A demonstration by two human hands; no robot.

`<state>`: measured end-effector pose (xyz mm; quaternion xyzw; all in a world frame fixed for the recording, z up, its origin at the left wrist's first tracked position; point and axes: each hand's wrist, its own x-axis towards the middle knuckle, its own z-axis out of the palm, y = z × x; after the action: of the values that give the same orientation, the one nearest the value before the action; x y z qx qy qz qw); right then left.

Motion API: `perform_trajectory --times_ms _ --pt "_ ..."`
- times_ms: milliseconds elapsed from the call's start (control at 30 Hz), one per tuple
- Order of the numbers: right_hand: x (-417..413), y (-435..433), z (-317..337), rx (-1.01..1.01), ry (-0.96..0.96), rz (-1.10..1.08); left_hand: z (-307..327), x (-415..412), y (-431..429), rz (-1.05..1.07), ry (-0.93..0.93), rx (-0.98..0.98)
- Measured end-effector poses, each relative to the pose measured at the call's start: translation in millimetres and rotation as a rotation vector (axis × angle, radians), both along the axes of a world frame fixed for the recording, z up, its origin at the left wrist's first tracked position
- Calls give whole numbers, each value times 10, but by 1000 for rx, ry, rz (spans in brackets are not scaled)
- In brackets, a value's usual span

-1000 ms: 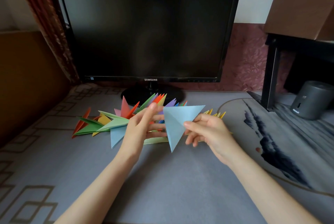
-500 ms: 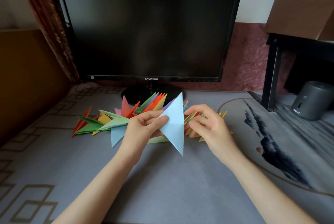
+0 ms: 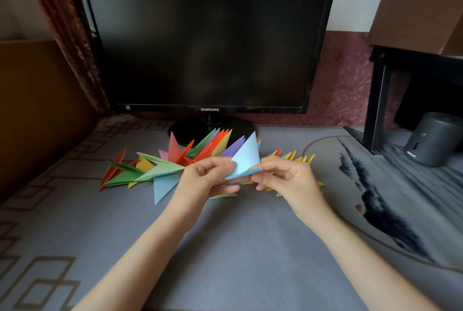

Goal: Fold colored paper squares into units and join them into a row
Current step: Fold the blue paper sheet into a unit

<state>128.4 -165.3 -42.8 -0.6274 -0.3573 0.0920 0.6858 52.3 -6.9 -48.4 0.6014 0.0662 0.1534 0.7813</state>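
Joining appears to be the step in hand. A row of folded paper units (image 3: 150, 170) in red, green, yellow, orange and purple is lying on the desk from nine o'clock to three o'clock of the hands, with its tips fanning toward twelve o'clock. The hands are hiding whether the yellow units (image 3: 298, 157) at three o'clock are linked to the rest.

The left hand (image 3: 203, 182) is pinching the nine o'clock corner of a light blue unit (image 3: 246, 157) between thumb and fingers. The right hand (image 3: 288, 180) is pinching its lower edge at three o'clock. The blue unit is hovering just above the middle of the row, tip toward twelve o'clock, with its lower layers bowing apart.

This step is likely calling for:
- holding the layers open only enough to accept a neighbour's point, since thin paper creases easily;
- lining the tip up with the tips in the row before sliding it in;
- pressing near the folds, not the free edges.

A grey patterned cloth (image 3: 238, 248) is covering the desk. A dark monitor (image 3: 208, 37) is standing at twelve o'clock. A cardboard box (image 3: 421, 9) is sitting on a black stand (image 3: 375, 100) at two o'clock. A round ink-painted mat (image 3: 388, 198) is lying at four o'clock. A curtain (image 3: 65, 22) is hanging at ten o'clock. A small grey cylinder (image 3: 433, 140) is standing at three o'clock.
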Motion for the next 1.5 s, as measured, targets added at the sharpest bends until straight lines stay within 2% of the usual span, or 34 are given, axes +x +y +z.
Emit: perform_trajectory --times_ms 233,533,1000,1500 --pt "51 -23 16 105 165 -128 16 -35 -68 -155 11 67" --pt "30 -9 27 162 249 -113 11 -48 -86 -206 11 130" --pt "-6 1 24 -11 89 -49 68 -50 -82 168 -118 152" --pt "2 21 3 16 102 -110 42 -44 -112 195 -166 186"
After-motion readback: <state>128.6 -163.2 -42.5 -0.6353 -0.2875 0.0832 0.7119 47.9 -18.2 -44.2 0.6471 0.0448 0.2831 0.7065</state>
